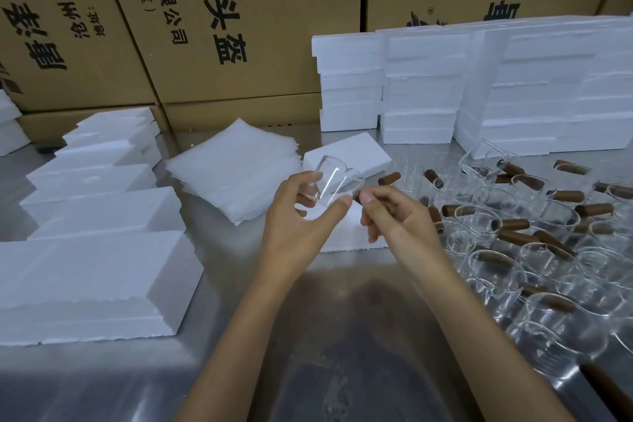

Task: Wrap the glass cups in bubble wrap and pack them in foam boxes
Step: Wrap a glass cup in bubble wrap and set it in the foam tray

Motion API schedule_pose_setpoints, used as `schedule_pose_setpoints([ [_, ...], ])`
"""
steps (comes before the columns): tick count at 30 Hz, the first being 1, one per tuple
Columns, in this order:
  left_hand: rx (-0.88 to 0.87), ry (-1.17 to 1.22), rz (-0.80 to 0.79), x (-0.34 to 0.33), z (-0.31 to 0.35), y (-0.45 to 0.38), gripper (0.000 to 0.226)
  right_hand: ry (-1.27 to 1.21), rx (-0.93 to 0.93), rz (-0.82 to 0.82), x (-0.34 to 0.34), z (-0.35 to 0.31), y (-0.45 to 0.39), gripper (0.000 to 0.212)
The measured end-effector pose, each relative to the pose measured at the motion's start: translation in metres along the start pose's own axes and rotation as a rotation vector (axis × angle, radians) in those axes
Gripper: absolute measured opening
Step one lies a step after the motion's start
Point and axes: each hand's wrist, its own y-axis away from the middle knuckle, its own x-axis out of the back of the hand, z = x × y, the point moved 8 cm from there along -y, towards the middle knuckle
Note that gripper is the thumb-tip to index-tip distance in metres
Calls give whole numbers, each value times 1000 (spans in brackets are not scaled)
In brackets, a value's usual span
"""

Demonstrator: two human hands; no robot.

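Near us on the steel counter (308,336): closed foam boxes (92,281) left, handled glass cups (548,271) right. We grasp one glass cup (334,183) aloft: left hand (301,216) round its body, right hand (390,212) pinching its brown handle (356,197). Beyond: bubble wrap stack (236,171), cardboard cartons (239,27).

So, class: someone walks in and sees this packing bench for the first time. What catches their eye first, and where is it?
Probably the clear glass cup held up at centre, the left hand gripping its body and the right hand pinching its brown wooden handle. Next, the crowd of clear glass cups with brown handles covering the steel table's right side, then the white foam boxes stacked behind them.
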Motion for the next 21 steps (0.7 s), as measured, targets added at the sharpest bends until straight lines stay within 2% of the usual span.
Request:
schedule_pose_setpoints([
  [4,-28,-38,24,2,4,2,58,157,-11,0,-6,4,3,20],
  [9,-106,-149,41,-1,11,4,56,162,-114,2,-6,10,4,33],
  [11,-122,-155,50,0,12,5,55,57,-192,-50,-10,15,7,35],
  [14,-103,-104,-3,0,8,3,56,-225,-324,-181,-23,20,11,36],
  [17,-41,-16,-124,-4,0,-3,60,-299,-320,-132,-21,22,9,33],
  [18,-24,3,-98,1,-3,-11,53,-282,-299,-79,-18,22,8,31],
  [21,17,-97,152,34,-11,-51,25,-200,-238,52,-7,23,4,22],
])
